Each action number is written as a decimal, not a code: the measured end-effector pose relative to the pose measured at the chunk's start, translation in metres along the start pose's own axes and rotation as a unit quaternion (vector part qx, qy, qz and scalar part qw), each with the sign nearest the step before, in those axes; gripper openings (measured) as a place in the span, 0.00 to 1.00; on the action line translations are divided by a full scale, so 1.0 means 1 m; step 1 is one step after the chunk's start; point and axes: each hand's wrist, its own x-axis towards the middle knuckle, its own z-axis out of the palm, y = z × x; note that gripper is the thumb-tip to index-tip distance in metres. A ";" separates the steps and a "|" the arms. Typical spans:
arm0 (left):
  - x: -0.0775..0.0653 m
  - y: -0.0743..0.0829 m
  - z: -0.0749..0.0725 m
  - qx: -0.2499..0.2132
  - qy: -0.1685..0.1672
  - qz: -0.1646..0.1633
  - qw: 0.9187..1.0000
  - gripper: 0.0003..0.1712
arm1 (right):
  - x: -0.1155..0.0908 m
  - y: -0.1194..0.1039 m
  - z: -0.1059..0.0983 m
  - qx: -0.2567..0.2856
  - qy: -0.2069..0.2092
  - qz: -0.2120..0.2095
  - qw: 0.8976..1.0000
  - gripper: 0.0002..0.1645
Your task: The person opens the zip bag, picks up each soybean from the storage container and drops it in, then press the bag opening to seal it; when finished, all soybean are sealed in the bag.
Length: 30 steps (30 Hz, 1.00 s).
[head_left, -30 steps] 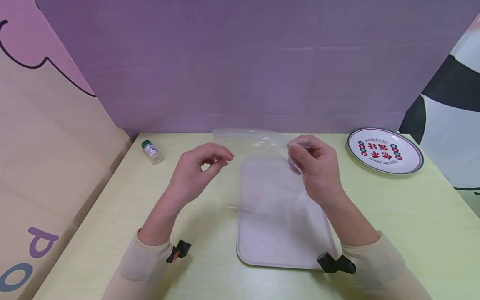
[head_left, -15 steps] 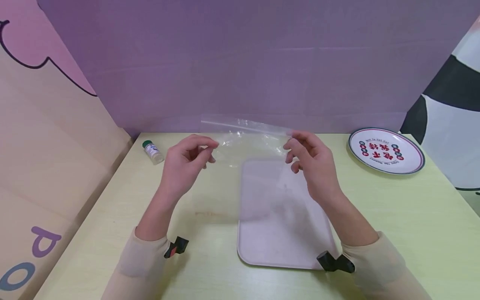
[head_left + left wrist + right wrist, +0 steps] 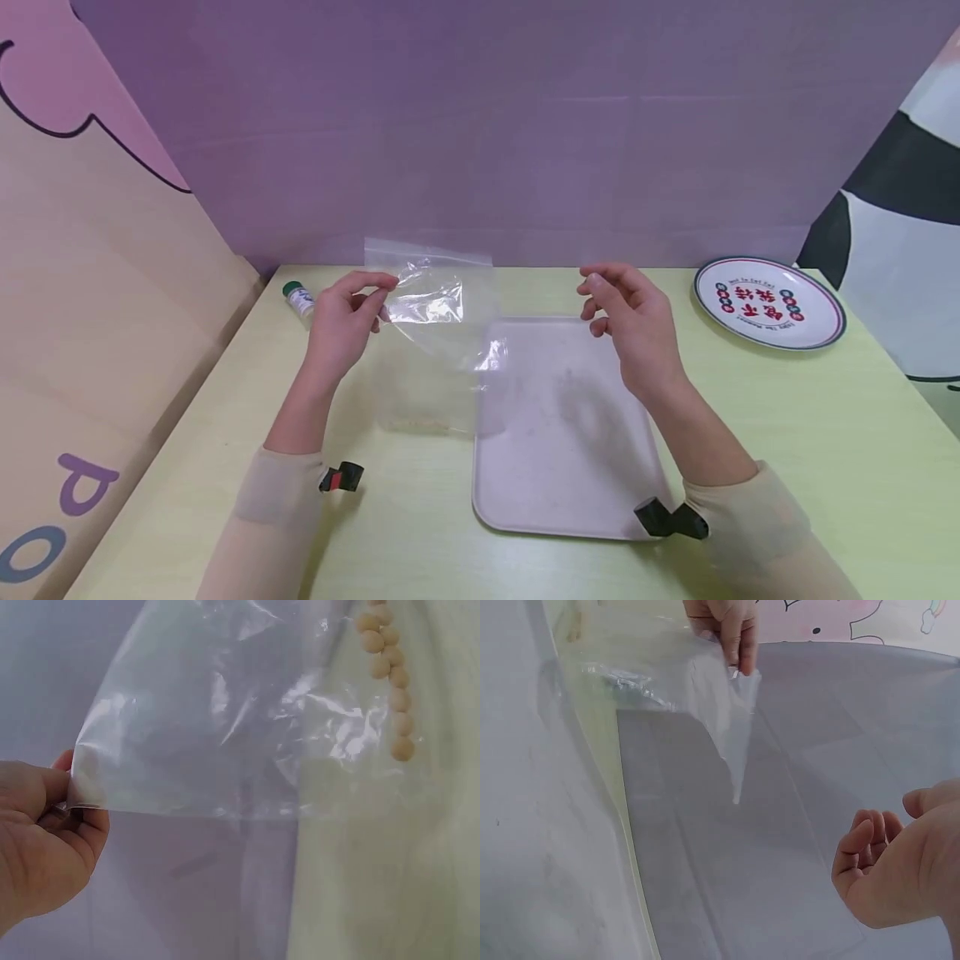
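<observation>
A clear zip bag (image 3: 438, 350) hangs from my left hand (image 3: 341, 325), which pinches its left edge below the zip strip. The bag's lower part hangs in front of the left side of a pale tray (image 3: 570, 475). In the left wrist view, a row of small round beige balls (image 3: 402, 724) shows along the bag's far end. My right hand (image 3: 637, 329) is held above the tray's right side, apart from the bag. Its fingers are loosely bent with nothing between them. The right wrist view shows the bag's free corner (image 3: 737, 772) dangling.
A small clear bottle (image 3: 298, 298) with a green cap lies at the back left, partly behind my left hand. An oval plate (image 3: 772, 287) with red lettering sits at the back right. A purple backdrop (image 3: 510, 133) stands behind the table's far edge.
The right hand has let go of the bag and its fingers have loosened. The left hand has moved left, taking the bag along; its right side now hangs free.
</observation>
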 end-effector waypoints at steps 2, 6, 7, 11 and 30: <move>0.001 -0.005 -0.004 0.010 -0.003 -0.020 1.000 0.12 | 0.000 0.000 0.000 -0.004 -0.003 0.003 1.000 0.13; 0.006 -0.016 -0.011 0.033 -0.009 -0.045 0.998 0.13 | 0.002 0.000 -0.001 -0.011 -0.008 0.005 1.000 0.14; 0.006 -0.019 -0.012 0.039 -0.012 -0.051 0.998 0.13 | 0.002 0.000 -0.001 -0.013 -0.008 0.005 1.000 0.14; 0.008 -0.031 -0.018 0.071 -0.039 -0.082 0.993 0.13 | 0.003 0.001 -0.002 -0.024 -0.008 0.007 1.000 0.13; 0.013 -0.066 -0.028 0.155 -0.123 -0.105 0.975 0.14 | 0.004 -0.001 -0.009 -0.074 -0.009 -0.001 0.997 0.18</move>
